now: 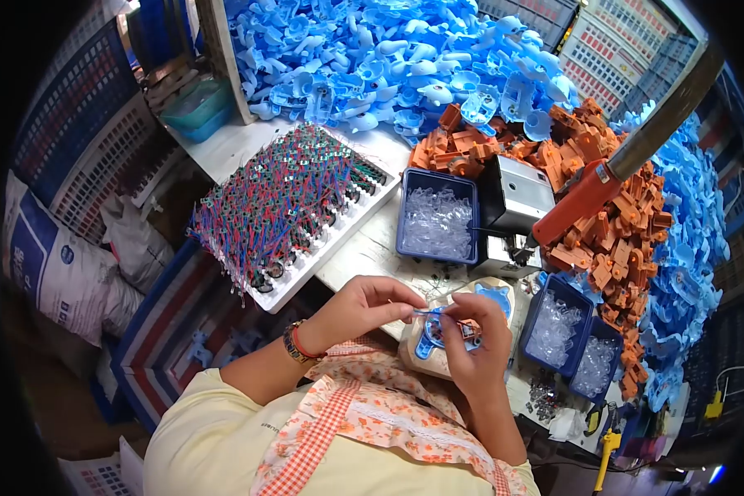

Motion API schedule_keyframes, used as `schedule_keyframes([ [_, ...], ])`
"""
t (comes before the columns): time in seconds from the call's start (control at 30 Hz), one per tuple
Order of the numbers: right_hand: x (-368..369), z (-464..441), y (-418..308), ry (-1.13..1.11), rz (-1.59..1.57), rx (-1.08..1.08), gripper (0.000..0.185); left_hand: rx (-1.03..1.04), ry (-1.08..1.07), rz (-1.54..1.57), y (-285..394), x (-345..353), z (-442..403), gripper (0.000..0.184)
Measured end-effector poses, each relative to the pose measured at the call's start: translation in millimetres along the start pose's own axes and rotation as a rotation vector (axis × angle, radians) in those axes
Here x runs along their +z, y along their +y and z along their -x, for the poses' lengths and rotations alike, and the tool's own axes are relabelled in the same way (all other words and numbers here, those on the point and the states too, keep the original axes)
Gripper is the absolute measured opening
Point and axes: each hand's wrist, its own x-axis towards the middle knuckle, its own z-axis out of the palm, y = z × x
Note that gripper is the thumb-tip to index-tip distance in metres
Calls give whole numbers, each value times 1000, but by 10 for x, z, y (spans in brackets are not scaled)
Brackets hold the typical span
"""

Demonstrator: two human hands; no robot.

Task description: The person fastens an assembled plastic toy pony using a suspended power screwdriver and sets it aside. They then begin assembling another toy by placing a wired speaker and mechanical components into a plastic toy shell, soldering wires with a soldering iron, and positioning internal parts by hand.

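Observation:
Above a cream-coloured holding block (411, 357), my left hand (370, 312) pinches a thin blue wire (426, 312) between thumb and forefinger. My right hand (481, 347) is closed at the wire's other end, its thumb and forefinger pressed together. Under the fingers a blue plastic shell (426, 348) lies in the block, with an orange part (471, 332) inside it, partly hidden by my right hand. Another blue piece (496, 292) sits at the block's far end.
A white tray (277, 299) of wired parts stands at left. Blue bins (400, 240) hold clear plastic pieces. Piles of blue shells (372, 66) and orange parts (612, 248) lie behind. A red-handled lever (579, 198) slants in from the right beside a metal box (525, 186).

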Motion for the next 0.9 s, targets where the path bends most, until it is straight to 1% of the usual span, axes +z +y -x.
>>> schedule_keyframes([
  [0.07, 6, 13, 35, -25, -104, 63, 34, -28, -52, -83, 50, -4, 42, 18],
  [0.1, 16, 4, 38, -34, -145, 79, 33, 25, -60, -140, 30, -14, 40, 20],
  [0.2, 25, -11, 19, -63, -240, 127, 32, 30, -83, -274, 124, 24, 76, 17],
  [0.3, 5, 16, 28, -42, -337, 219, 32, 31, -74, -234, 48, 11, 73, 16],
  [0.4, -48, 43, 62, -2, -421, 275, 30, -77, -34, 52, 58, 49, 72, 13],
  [0.5, -97, 85, 120, 7, -466, 289, 29, -33, -26, 102, 18, 58, 59, 10],
  [0.63, -103, 145, 157, 20, -501, 315, 28, -23, 50, 156, -12, 96, 70, 10],
  [0.73, -114, 197, 170, -7, -457, 342, 26, 3, 116, 176, -40, 104, 77, 9],
  [0.8, -111, 232, 179, -47, -373, 287, 23, 9, 142, 185, -51, 84, 85, 8],
  [0.9, -93, 254, 151, -103, -278, 218, 21, 248, 193, -291, -52, 38, 90, 5],
])
